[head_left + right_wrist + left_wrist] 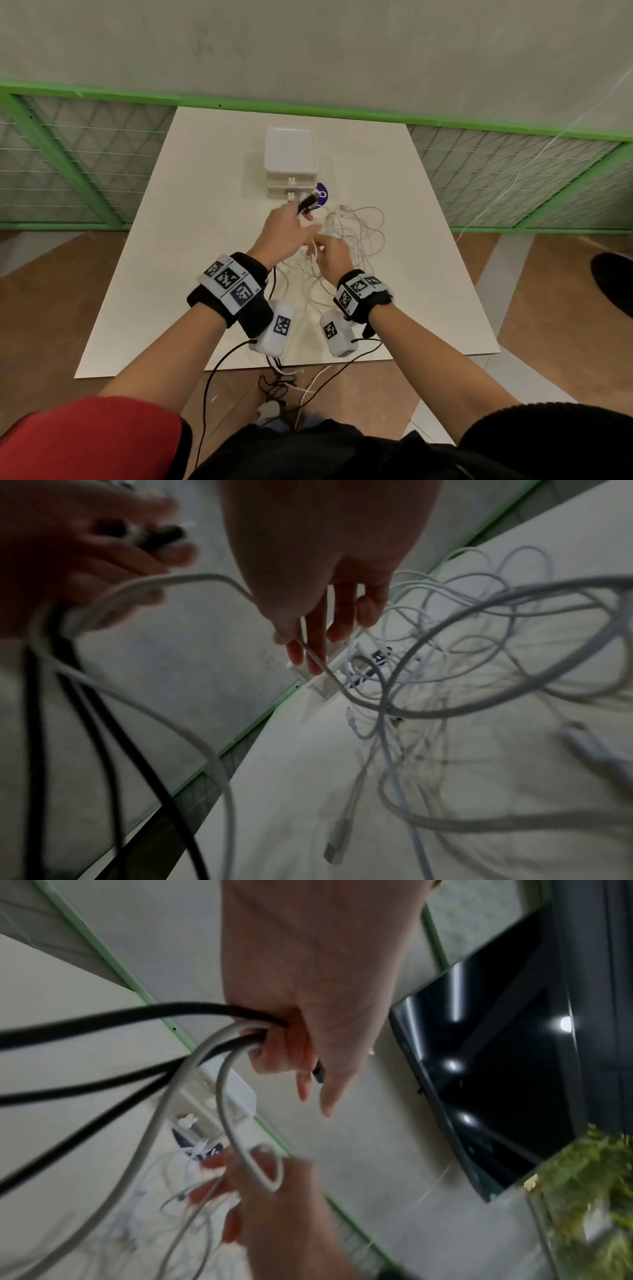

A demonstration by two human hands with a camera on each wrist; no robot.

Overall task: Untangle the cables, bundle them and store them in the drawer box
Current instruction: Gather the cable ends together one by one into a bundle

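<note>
Left hand [286,229] raised above the white rectangular tabletop [171,274], fingers curled into a fist around a mixed bundle of thick black cable [103,1018] and thicker white cable [164,1112] — strands enter the fist from the table side, and a dark plug end [308,204] pokes out past the knuckles toward the drawer box. Index finger and one more finger stick out fairly straight beyond the grip in the left wrist view; the rest wrapped tight. Right hand [334,257] just beside the left, nearly touching it, fingers mostly extended and only lightly bent, pinching one white cable strand [205,578] between thumb and fingertips [316,666]; that strand arcs across from the left fist. Blurred in the left wrist view, so exact finger contact there hard to tell. Loose tangle of thin white charging cables [356,233] sprawled on the tabletop to the right of and beneath both hands, loops overlapping, one flat white USB plug [337,842] lying free near the front. Small white plastic two-drawer box [289,161] at the far middle of the tabletop, both drawers closed, small white knobs facing the person. Round purple disc [322,197] lying just beside the box's front right corner, partly hidden by the plug end. Black wrist straps with square coded markers [227,277] on both forearms — thin leads trailing off the near table edge.
</note>
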